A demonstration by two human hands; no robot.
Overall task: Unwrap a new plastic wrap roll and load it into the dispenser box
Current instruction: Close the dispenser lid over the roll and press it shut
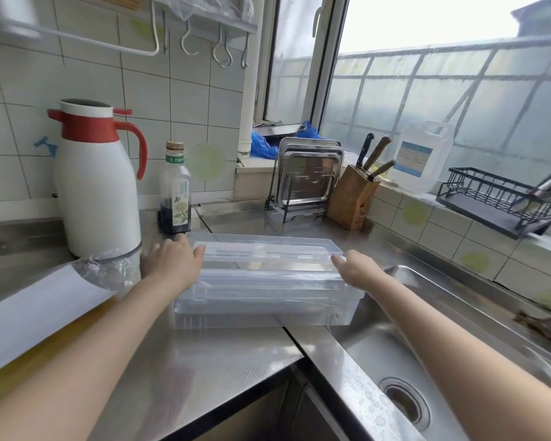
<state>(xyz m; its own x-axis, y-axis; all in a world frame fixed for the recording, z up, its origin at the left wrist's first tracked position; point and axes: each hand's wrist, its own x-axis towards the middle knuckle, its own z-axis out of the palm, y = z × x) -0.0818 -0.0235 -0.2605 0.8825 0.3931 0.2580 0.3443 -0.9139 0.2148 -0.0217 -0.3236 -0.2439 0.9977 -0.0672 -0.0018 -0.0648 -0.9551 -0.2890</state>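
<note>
So we've got the clear dispenser box [264,278] sitting long-ways across the steel counter [210,354], its right end poking out a bit over the sink [458,361], and it looks like we're bracing it from both ends so it doesn't skate around on that slick metal while we deal with the lid. Our left hand [172,261] is at the box's 9 o'clock end, fingers curved around the corner with the thumb up on the lid edge, so it does have hold of the box. Our right hand [358,270] is at the 3 o'clock end, fingers fairly straight and pressed against the lid's end rather than wrapped round it; can't really tell if the thumb is hooked underneath. The new plastic wrap roll [45,310] is still lying off at about 8 o'clock from the box, just beside our left forearm, with its crinkly clear wrapper bunched at the top end near the white thermos jug [97,186], so we'd say unwrapping isn't done. The roll isn't touching either hand. Parking it there makes sense to us: close enough to grab once the box is open. Soy sauce bottle [175,189] sits just behind the box at 11 o'clock, knife block [353,195] further back at 1 o'clock.
</note>
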